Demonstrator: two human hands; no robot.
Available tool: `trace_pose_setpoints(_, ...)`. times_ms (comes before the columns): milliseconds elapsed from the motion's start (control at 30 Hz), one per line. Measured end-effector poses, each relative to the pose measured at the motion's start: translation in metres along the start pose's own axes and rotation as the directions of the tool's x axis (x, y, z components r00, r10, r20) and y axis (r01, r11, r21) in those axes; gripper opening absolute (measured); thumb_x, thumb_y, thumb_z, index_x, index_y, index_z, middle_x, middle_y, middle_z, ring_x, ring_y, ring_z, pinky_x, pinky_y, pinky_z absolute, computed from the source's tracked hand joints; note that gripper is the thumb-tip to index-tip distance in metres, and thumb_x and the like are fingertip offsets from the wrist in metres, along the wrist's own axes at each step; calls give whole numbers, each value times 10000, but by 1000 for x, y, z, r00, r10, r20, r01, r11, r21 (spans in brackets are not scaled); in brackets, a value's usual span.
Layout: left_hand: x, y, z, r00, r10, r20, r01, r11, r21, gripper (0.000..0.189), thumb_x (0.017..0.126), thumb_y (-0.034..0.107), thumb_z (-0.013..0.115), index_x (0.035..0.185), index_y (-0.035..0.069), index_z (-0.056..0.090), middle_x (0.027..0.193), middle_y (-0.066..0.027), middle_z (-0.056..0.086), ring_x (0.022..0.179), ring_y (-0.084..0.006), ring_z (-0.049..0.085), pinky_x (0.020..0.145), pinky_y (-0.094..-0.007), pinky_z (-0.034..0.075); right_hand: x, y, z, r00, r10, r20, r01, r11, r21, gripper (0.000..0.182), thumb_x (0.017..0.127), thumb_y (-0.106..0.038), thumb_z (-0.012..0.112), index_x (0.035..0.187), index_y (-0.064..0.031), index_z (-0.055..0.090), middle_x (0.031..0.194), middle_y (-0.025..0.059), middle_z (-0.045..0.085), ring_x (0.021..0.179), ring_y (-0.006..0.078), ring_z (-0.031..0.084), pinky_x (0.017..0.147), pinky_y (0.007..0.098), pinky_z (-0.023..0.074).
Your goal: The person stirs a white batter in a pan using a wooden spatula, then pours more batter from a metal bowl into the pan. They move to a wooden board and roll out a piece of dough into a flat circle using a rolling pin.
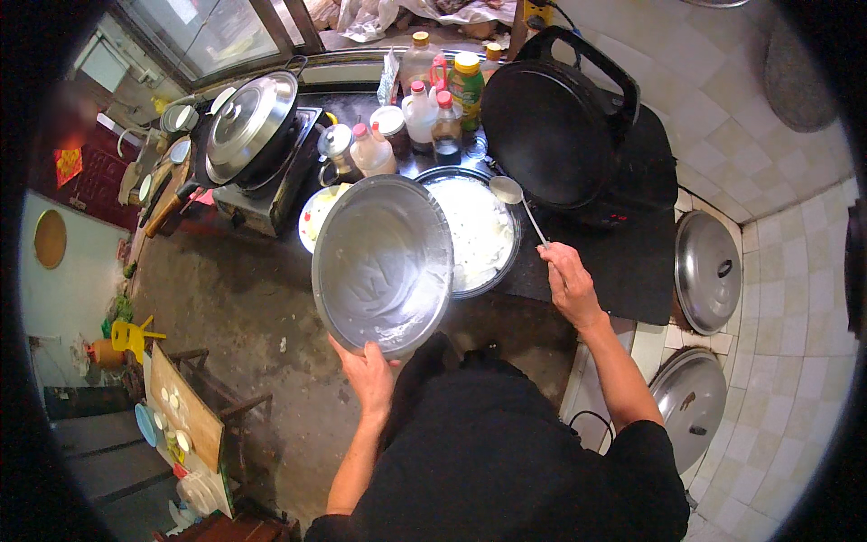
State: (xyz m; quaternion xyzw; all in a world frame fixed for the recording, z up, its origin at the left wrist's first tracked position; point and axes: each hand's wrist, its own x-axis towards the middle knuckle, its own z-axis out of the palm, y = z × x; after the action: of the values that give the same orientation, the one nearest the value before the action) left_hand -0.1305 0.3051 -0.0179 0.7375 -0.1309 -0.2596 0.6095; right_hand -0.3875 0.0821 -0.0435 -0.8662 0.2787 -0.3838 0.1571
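My left hand [369,372] grips the lower rim of a large metal bowl [379,264], which is tilted so that its inside faces me. Whitish residue streaks the bowl's wall. In my right hand [571,281] is the thin handle of a metal ladle [506,190]. The ladle's cup hangs over the right rim of a dark-edged round pan [477,234] filled with a white, lumpy mass. The tilted bowl covers the pan's left part. A plate of pale and red food [317,215] shows partly behind the bowl.
A black griddle [552,132] stands raised at the right. Several bottles [447,129] crowd the counter's back. A lidded wok [252,129] sits on a stove at the left. Metal lids [708,271] cover the right ledge. A wooden board [186,406] lies lower left. A person [71,115] appears far left.
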Motion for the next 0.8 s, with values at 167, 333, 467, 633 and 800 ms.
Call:
trace_pose_setpoints(167, -1, -3, -3, 1000, -14, -2, 14, 1000, -9, 741, 839, 34, 439, 1529, 46, 169, 1243, -218, 567, 820, -258, 656, 518, -337, 596, 1, 2, 0, 999, -18, 30, 19, 1000, -14, 221, 908, 87, 569, 1106, -10, 582, 1128, 171, 660, 1086, 347, 639, 935, 394, 531)
trace_pose_setpoints(333, -2, 0, 1, 1000, -11, -9, 11, 1000, -19, 747, 840, 40, 442, 1534, 57, 167, 1227, -218, 575, 783, -252, 647, 505, -332, 582, -10, 4, -3, 998, -16, 57, 18, 1000, -23, 250, 885, 97, 594, 1109, -14, 583, 1141, 171, 664, 1095, 345, 641, 935, 389, 535)
trace_pose_setpoints(467, -2, 4, 5, 999, -31, -16, 30, 999, -13, 751, 843, 45, 444, 1538, 59, 159, 1212, -214, 582, 770, -240, 639, 502, -328, 571, -11, -1, -7, 998, -14, 68, 15, 1000, -19, 271, 872, 102, 605, 1116, -14, 583, 1144, 172, 663, 1097, 348, 639, 926, 386, 539)
trace_pose_setpoints(633, 1, 3, 8, 999, -25, 26, 25, 1000, 3, 749, 842, 44, 443, 1533, 51, 154, 1192, -212, 586, 774, -231, 645, 504, -325, 576, -10, -2, -9, 1000, 15, 14, -15, 1000, -15, 199, 921, 50, 566, 1111, -1, 596, 1131, 173, 655, 1099, 328, 645, 921, 365, 545)
trace_pose_setpoints(800, 20, -3, 11, 988, -86, 131, 94, 994, -56, 697, 844, 37, 439, 1498, 51, 197, 1174, -206, 584, 773, -244, 662, 505, -314, 591, -6, -19, 2, 831, 525, -182, -273, 671, 690, 209, 1024, -38, 430, 1089, 41, 612, 1108, 153, 650, 1052, 227, 635, 906, 361, 555)
